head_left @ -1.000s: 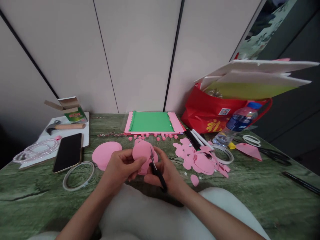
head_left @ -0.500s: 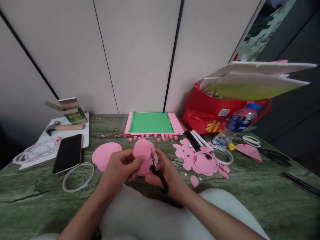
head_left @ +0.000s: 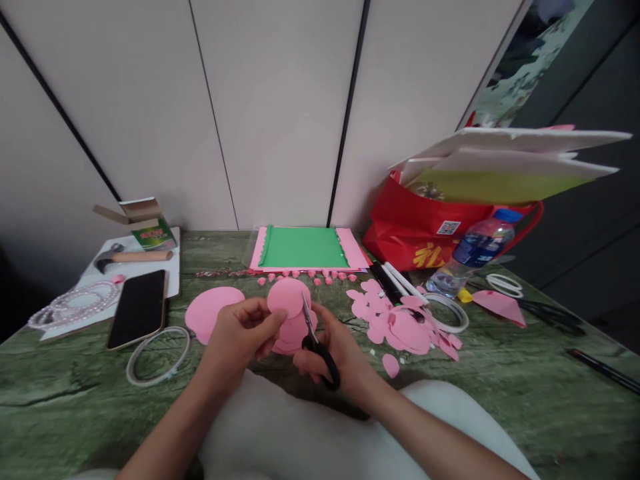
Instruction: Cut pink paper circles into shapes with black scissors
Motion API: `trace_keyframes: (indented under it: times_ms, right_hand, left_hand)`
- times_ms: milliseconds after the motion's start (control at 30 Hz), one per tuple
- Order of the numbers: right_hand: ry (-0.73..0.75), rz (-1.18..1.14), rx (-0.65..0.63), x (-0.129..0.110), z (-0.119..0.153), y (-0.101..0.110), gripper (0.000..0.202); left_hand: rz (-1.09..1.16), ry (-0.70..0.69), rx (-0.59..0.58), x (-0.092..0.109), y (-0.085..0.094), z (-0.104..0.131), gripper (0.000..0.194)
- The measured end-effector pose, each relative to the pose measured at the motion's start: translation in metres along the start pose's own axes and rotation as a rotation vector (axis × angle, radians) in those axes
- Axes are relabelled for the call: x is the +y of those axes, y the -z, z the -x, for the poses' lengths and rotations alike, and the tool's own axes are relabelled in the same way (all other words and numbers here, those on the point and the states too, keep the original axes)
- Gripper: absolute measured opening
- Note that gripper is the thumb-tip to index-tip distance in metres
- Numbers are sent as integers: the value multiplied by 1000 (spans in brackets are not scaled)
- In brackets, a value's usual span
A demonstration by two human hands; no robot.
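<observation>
Pink paper disc (head_left: 287,295), one: held up in front of the body, above the table (head_left: 75,410); its lower edge is pinched between the thumb and fingers of the left hand (head_left: 247,330).

Scissors, black-handled (head_left: 311,342), one pair: gripped by the right hand (head_left: 340,353), whose fingers are wrapped about the handles. The blades are pointed upward and laid at the disc's right-hand side; whether paper is caught between them cannot be told.

Pink paper pieces (head_left: 291,333): seen just below the disc, partly hidden by the hands.

To the left: pink ovals (head_left: 214,308), stacked; a tape roll (head_left: 131,367), laid flat; a black phone (head_left: 137,309), its corner rested by the roll. Beyond these, a white board (head_left: 171,279), on which are placed a hammer (head_left: 143,256), beaded strands (head_left: 75,303) and an opened box (head_left: 154,235).

To the right: pink cut-outs (head_left: 410,331), heaped; a single pink petal (head_left: 391,365), set apart nearer the body; white markers (head_left: 404,283); a second tape roll (head_left: 464,321); a capped bottle (head_left: 481,245), tilted before a red bag (head_left: 400,230), in which large panels (head_left: 505,160) are held.

At the back: a green sheet (head_left: 303,247), laid over pink sheets (head_left: 354,248); small pink pieces (head_left: 313,275) are lined up before it.
</observation>
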State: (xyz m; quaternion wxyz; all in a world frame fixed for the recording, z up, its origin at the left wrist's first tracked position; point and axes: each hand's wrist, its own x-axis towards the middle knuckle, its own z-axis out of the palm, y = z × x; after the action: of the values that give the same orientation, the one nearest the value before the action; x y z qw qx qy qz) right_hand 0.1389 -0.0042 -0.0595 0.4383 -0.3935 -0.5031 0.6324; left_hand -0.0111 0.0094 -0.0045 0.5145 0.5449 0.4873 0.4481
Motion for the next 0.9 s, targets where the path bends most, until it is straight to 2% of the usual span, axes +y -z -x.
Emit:
trace_keyframes:
  times_ms: [100,233,467,633,900]
  right_hand:
    - [15,4,-15,-4,2,-1,89]
    - [31,25,-22,-4,2,-2,74]
    - [23,40,-85,6,2,-3,63]
    - [26,15,-141,5,4,-4,61]
    - [75,-55,-108,-8,6,-3,75]
  left_hand:
    - [8,-3,12,1,0,1,19]
    - [46,-40,39,3,-2,1,21]
    - [37,-25,-1,3,-5,2,16]
    - [-13,-32,19,3,-3,2,22]
    - [-138,-2,-28,3,-4,3,24]
